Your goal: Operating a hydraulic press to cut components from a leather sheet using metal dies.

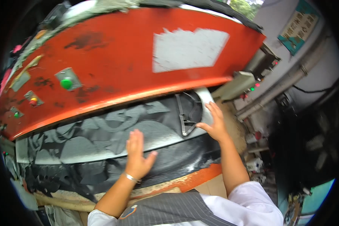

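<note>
My left hand [138, 160] is over the front edge of a long pale board [158, 144], its fingers stretched out and the thumb apart. Nothing shows in it, and whether it touches the board I cannot tell. Dark grey cut sheet material [101, 126] lies on the board in curved, overlapping pieces. Toward the board's right end stands a metal-strip cutting die [182, 118], an open frame with a cross bar. My right hand [214, 124] is beside it at the board's right edge, fingers extended, thumb close to the die. Contact with the die is unclear.
Above the board's back part hangs a big orange press beam [116, 56] with a green push button [66, 83] and a red one [33, 101]. Black scraps [60, 177] droop along the front. At the right are a pipe [275, 94] and a dark fan [320, 143].
</note>
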Motion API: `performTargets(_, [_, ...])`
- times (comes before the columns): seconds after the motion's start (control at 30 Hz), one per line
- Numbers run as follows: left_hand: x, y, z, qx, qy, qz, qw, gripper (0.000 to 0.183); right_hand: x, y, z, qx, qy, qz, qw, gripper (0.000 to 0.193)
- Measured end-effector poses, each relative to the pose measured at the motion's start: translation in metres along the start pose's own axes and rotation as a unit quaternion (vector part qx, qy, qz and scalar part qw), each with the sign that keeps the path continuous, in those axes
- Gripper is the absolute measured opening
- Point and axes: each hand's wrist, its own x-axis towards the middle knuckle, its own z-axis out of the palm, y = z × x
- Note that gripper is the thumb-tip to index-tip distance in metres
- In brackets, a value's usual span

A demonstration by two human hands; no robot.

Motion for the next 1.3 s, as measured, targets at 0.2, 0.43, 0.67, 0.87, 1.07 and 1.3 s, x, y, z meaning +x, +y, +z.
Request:
performTargets(0.2, [-0.012,-0.206,-0.167,-0.033,0.36,-0.181,0.915,0.069,0.022,-0.145,0.043,0.098,-0.029,-0.112,0.988,0.052])
performTargets(0.43, [-0.039,-0.378,-0.366,0.013,0.602,-0.283,0.746,0.076,0.102,-0.333,0.142,0.305,-0.022,-0.15,0.94,0.049])
performTargets(0.67, [-0.079,-0.391,-0.448,-0.053,0.493,-0.176,0.85,0.051,0.137,-0.369,0.168,0.229,0.068,-0.122,0.963,0.028])
performTargets(0.87, [-0.116,-0.332,-0.321,-0.113,0.38,-0.166,0.903,0.062,0.065,-0.319,0.175,0.21,-0.01,-0.163,0.964,0.027])
performTargets(1.07, [-0.048,-0.343,-0.356,-0.016,0.59,-0.193,0.784,0.065,0.097,-0.335,0.153,0.204,0.053,-0.202,0.956,0.033])
performTargets(1.3, [-0.095,-0.38,-0.423,-0.091,0.444,-0.214,0.865,0.055,0.104,-0.348,0.158,0.205,0.009,-0.194,0.959,0.026])
